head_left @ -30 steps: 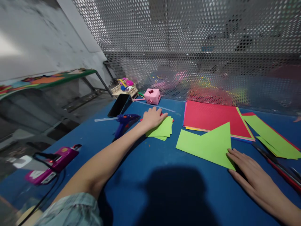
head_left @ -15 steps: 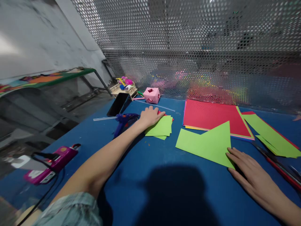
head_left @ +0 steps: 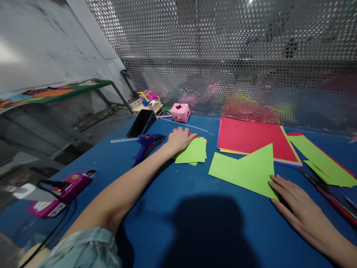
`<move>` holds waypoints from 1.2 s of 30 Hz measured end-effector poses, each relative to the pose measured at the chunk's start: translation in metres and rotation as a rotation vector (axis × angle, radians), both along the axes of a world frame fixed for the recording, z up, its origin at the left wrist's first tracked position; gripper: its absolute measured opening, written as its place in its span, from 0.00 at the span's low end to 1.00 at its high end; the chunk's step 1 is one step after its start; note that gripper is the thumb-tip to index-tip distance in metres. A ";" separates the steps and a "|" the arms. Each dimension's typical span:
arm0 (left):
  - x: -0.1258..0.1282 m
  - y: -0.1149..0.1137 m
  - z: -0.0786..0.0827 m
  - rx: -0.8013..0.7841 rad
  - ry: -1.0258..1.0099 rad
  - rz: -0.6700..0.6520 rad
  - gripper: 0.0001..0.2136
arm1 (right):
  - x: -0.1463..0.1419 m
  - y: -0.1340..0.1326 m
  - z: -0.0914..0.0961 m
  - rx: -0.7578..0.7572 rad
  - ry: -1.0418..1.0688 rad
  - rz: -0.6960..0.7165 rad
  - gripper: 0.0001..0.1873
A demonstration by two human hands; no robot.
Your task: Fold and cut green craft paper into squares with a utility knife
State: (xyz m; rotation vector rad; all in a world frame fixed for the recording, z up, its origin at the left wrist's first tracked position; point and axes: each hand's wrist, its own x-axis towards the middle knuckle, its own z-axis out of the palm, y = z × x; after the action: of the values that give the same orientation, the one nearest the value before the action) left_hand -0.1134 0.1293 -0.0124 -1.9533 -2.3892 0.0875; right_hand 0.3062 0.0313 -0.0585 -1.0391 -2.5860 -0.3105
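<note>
My left hand (head_left: pixel 179 139) reaches far across the blue table (head_left: pixel 173 201) and rests on the upper left corner of a small stack of green paper squares (head_left: pixel 193 152), fingers laid over it. A red piece peeks out under that stack. My right hand (head_left: pixel 295 208) lies flat with fingers stretched out, its fingertips touching the near right corner of a large green cut sheet (head_left: pixel 245 171). A blue glue gun (head_left: pixel 147 143) lies just left of my left hand.
A stack of coloured paper with red on top (head_left: pixel 251 139) lies at the back right, green strips (head_left: pixel 320 160) beyond it. A pink paper cube (head_left: pixel 180 112), a phone (head_left: pixel 140 123), a wooden tray (head_left: pixel 146 104) and a perforated metal screen (head_left: pixel 223 56) line the back. A pink device (head_left: pixel 60 195) sits near left.
My left hand has slid the small green stack slightly to the right. My right hand has stayed where it was.
</note>
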 end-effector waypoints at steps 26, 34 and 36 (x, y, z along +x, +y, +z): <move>0.085 -0.058 -0.009 0.027 -0.308 -0.922 0.23 | 0.034 0.000 0.045 -0.233 0.107 -0.320 0.24; 0.087 -0.047 -0.012 -0.033 -0.300 -0.936 0.23 | 0.083 -0.022 0.023 -0.117 -0.079 -0.511 0.23; 0.088 -0.048 -0.011 -0.035 -0.312 -0.930 0.23 | 0.082 -0.028 0.023 -0.104 -0.047 -0.490 0.23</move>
State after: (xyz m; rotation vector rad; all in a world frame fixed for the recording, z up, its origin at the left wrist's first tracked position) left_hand -0.0259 0.0810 -0.0229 -3.0280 -1.3463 -0.2289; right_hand 0.3880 0.0038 -0.0351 -1.7197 -2.3740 -0.3201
